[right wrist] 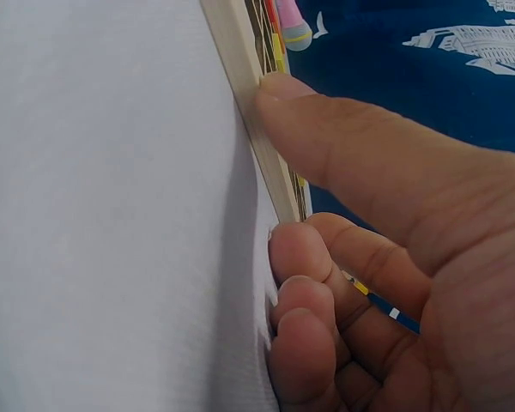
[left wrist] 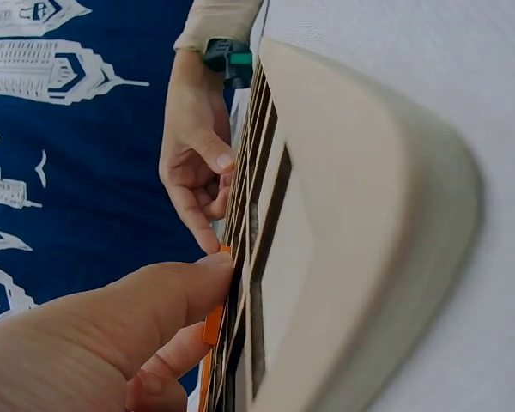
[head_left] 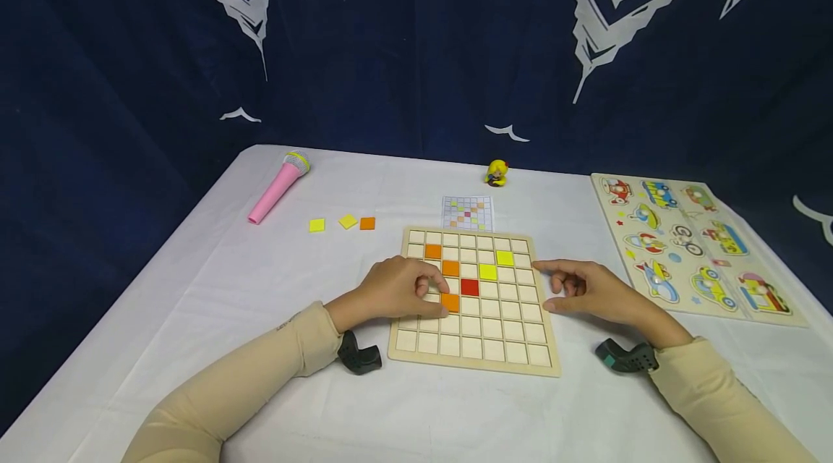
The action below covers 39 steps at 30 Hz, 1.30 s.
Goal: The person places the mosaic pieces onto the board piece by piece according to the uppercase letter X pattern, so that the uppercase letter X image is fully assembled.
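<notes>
A wooden grid board [head_left: 475, 362] lies on the table. My left hand [head_left: 400, 288] reaches over its left side, with thumb and index finger pinching a square orange tile [head_left: 450, 302] at one of the cells. In the left wrist view that orange tile [left wrist: 213, 322] shows between thumb and finger. Two other orange tiles, a red tile [head_left: 469, 287] and two yellow tiles sit in cells on the board. At the board's right edge, my right hand [head_left: 586, 291] rests its thumb and extended index finger; its other fingers are loosely bent.
Two yellow tiles and an orange tile [head_left: 367, 223] lie left of the board. Behind it are a printed pattern card [head_left: 468, 213] and a small yellow-haired figurine [head_left: 497, 173]. A pink toy microphone [head_left: 280, 188] lies back left, a vehicle puzzle board [head_left: 690, 253] at right.
</notes>
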Each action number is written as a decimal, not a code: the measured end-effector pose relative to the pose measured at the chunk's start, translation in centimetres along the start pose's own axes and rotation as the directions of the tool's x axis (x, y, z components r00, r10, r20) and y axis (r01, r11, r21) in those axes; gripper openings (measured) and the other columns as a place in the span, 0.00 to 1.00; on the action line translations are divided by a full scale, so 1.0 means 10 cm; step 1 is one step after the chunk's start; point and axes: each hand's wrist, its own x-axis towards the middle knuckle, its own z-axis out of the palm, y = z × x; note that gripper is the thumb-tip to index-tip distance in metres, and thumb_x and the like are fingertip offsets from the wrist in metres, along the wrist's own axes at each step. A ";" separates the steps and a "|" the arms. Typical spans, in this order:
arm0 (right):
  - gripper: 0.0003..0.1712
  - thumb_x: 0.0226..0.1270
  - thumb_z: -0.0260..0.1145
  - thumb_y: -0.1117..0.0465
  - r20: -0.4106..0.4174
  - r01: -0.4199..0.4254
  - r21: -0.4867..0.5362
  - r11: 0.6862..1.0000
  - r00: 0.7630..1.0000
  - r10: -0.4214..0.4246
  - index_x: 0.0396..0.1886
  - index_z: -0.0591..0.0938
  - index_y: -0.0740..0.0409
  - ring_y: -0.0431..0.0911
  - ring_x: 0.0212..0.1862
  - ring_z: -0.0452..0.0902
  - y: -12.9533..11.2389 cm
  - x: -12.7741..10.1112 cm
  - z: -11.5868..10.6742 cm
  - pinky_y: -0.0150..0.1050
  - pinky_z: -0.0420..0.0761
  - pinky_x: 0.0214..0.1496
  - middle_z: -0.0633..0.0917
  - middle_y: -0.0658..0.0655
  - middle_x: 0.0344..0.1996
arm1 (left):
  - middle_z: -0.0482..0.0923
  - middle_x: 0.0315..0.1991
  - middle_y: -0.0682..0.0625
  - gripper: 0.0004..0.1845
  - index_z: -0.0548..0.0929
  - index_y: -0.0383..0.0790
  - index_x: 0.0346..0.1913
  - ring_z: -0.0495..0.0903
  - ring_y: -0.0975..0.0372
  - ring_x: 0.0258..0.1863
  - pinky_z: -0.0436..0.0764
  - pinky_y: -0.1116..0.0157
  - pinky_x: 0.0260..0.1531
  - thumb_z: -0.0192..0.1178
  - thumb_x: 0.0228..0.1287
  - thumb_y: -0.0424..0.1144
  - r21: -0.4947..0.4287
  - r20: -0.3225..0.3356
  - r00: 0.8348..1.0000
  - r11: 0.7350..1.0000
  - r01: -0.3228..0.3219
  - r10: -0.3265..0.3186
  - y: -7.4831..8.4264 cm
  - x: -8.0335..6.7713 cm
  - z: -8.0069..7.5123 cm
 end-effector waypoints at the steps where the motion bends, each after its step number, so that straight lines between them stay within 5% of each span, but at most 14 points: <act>1: 0.36 0.62 0.80 0.71 0.000 0.000 0.000 1.000 1.000 0.000 0.68 0.77 0.78 0.40 0.30 0.68 0.00 0.00 0.00 0.35 0.70 0.30 0.77 0.51 0.35 | 0.69 0.19 0.63 0.13 0.91 0.53 0.42 0.68 0.69 0.24 0.68 0.67 0.30 0.82 0.58 0.50 0.000 0.000 1.000 1.000 0.000 0.000 0.00 0.00 0.00; 28: 0.36 0.62 0.81 0.70 0.000 -0.005 -0.018 1.000 1.000 0.005 0.68 0.78 0.77 0.40 0.30 0.68 -0.01 0.00 0.00 0.35 0.70 0.30 0.77 0.50 0.35 | 0.69 0.18 0.64 0.12 0.92 0.49 0.46 0.67 0.70 0.20 0.65 0.68 0.27 0.79 0.64 0.47 -0.052 -0.022 0.998 0.997 -0.058 0.057 -0.08 0.01 0.03; 39: 0.36 0.63 0.81 0.69 0.005 -0.016 -0.013 1.000 1.000 0.016 0.69 0.78 0.77 0.40 0.30 0.68 -0.01 0.00 0.00 0.35 0.70 0.31 0.77 0.51 0.35 | 0.69 0.21 0.59 0.11 0.91 0.41 0.52 0.68 0.68 0.23 0.68 0.69 0.31 0.73 0.71 0.40 -0.219 -0.042 0.993 0.969 -0.118 0.112 -0.38 0.08 -0.22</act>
